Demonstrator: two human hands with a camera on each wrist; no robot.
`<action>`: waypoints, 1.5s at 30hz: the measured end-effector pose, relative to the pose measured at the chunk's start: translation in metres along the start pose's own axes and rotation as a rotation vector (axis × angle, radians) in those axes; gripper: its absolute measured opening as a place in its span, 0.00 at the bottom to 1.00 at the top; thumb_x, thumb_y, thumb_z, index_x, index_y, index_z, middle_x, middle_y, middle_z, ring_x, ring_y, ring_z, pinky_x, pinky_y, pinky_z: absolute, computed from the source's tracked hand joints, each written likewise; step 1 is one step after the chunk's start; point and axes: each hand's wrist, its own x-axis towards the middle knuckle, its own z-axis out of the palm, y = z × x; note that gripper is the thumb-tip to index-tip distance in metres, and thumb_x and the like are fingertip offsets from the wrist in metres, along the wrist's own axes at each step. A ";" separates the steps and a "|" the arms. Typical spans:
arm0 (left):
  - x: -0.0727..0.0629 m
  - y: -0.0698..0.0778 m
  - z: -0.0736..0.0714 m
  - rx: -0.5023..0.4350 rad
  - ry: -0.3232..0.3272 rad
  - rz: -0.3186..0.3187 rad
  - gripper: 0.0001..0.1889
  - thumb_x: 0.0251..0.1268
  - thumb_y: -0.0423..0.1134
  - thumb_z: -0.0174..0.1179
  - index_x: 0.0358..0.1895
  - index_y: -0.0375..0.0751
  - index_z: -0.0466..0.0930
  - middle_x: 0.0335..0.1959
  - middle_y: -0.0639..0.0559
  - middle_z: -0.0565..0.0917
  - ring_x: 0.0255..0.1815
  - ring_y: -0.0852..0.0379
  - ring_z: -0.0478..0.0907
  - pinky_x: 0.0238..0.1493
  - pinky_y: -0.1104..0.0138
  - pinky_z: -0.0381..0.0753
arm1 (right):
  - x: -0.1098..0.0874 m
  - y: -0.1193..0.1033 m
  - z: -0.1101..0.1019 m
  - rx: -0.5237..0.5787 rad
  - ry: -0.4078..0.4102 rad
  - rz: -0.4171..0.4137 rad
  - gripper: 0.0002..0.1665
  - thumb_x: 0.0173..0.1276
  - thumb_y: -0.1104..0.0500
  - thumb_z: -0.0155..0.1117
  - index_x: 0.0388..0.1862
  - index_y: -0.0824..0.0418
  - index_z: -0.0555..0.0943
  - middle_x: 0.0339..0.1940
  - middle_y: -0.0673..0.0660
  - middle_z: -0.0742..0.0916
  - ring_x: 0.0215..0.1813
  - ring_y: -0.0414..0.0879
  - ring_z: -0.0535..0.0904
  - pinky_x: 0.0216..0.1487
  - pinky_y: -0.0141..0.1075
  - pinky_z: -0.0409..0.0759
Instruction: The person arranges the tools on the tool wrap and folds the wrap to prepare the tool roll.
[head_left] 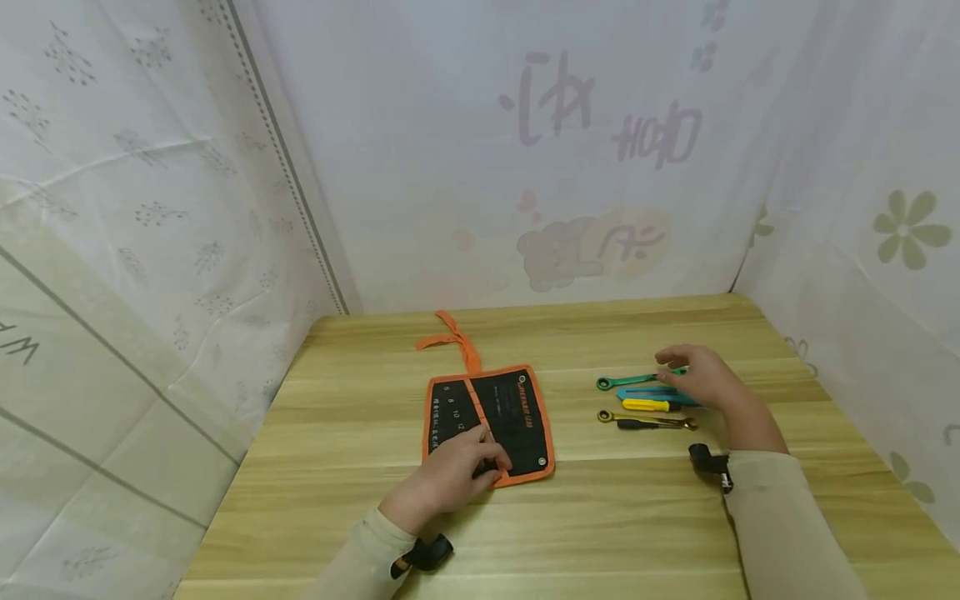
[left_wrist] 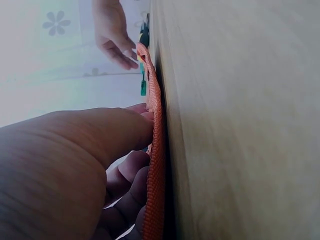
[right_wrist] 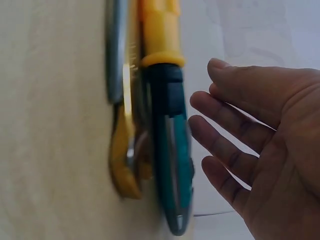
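Note:
A black tool pouch (head_left: 504, 408) with orange trim and printed numbers lies flat on the table. My left hand (head_left: 453, 472) pinches the orange trim near its lower edge with thumb and curled fingers; the left wrist view shows the pouch edge (left_wrist: 156, 165) beside them. To the right my right hand (head_left: 705, 379) hovers with relaxed fingers over a row of tools, apart from them in the right wrist view. In the row are a green ratchet wrench (head_left: 626, 381), a teal utility knife (right_wrist: 172, 165), a yellow-handled tool (head_left: 648, 405), a gold ratchet wrench (head_left: 606, 416) and a black-handled tool (head_left: 633, 424).
Orange tie straps (head_left: 457, 340) stretch from the pouch toward the back of the wooden table (head_left: 360, 392). Patterned curtains (head_left: 450, 167) enclose the back and both sides. A black wrist camera (head_left: 708, 460) sits on each sleeve.

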 end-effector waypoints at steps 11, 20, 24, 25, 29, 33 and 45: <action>0.000 -0.001 0.001 0.011 0.004 0.007 0.09 0.71 0.39 0.71 0.46 0.62 0.88 0.42 0.63 0.76 0.34 0.68 0.70 0.38 0.70 0.75 | 0.002 0.010 0.005 -0.038 0.044 0.021 0.15 0.76 0.63 0.66 0.58 0.67 0.86 0.53 0.66 0.87 0.59 0.66 0.80 0.59 0.62 0.77; -0.001 0.000 0.000 0.000 -0.004 -0.009 0.09 0.72 0.39 0.70 0.47 0.61 0.88 0.43 0.61 0.76 0.34 0.66 0.70 0.39 0.70 0.75 | 0.003 0.015 0.005 -0.022 0.084 0.074 0.12 0.75 0.61 0.69 0.53 0.65 0.88 0.51 0.65 0.89 0.55 0.63 0.82 0.58 0.59 0.79; -0.001 0.001 -0.001 -0.009 -0.009 -0.020 0.09 0.71 0.39 0.71 0.47 0.62 0.88 0.42 0.62 0.76 0.34 0.66 0.70 0.38 0.70 0.74 | 0.002 0.021 0.004 -0.027 0.110 0.097 0.12 0.76 0.60 0.68 0.53 0.64 0.88 0.52 0.65 0.88 0.55 0.63 0.82 0.57 0.59 0.79; -0.002 0.000 -0.001 -0.010 -0.008 -0.020 0.09 0.71 0.39 0.71 0.47 0.62 0.88 0.42 0.62 0.76 0.34 0.66 0.70 0.38 0.70 0.74 | 0.002 0.023 0.003 -0.026 0.110 0.100 0.13 0.76 0.61 0.67 0.54 0.64 0.88 0.52 0.65 0.88 0.55 0.63 0.82 0.57 0.59 0.79; -0.002 -0.001 0.000 -0.010 0.004 -0.011 0.09 0.71 0.39 0.71 0.47 0.62 0.88 0.42 0.62 0.76 0.33 0.67 0.69 0.37 0.70 0.74 | 0.000 0.027 0.000 -0.017 0.097 0.112 0.13 0.75 0.62 0.67 0.54 0.65 0.88 0.52 0.65 0.89 0.56 0.64 0.82 0.58 0.59 0.78; -0.002 -0.002 0.001 -0.004 0.013 -0.001 0.09 0.71 0.40 0.71 0.47 0.62 0.88 0.42 0.63 0.76 0.33 0.67 0.69 0.37 0.71 0.74 | 0.000 0.027 -0.002 -0.015 0.084 0.108 0.13 0.73 0.63 0.69 0.54 0.65 0.89 0.51 0.64 0.90 0.56 0.64 0.82 0.58 0.59 0.78; -0.001 -0.003 0.000 -0.019 -0.006 -0.017 0.09 0.73 0.40 0.69 0.48 0.64 0.87 0.43 0.64 0.76 0.34 0.66 0.70 0.39 0.70 0.74 | 0.002 0.024 0.000 -0.029 0.006 0.073 0.11 0.74 0.71 0.61 0.50 0.67 0.88 0.44 0.61 0.88 0.48 0.57 0.82 0.52 0.56 0.79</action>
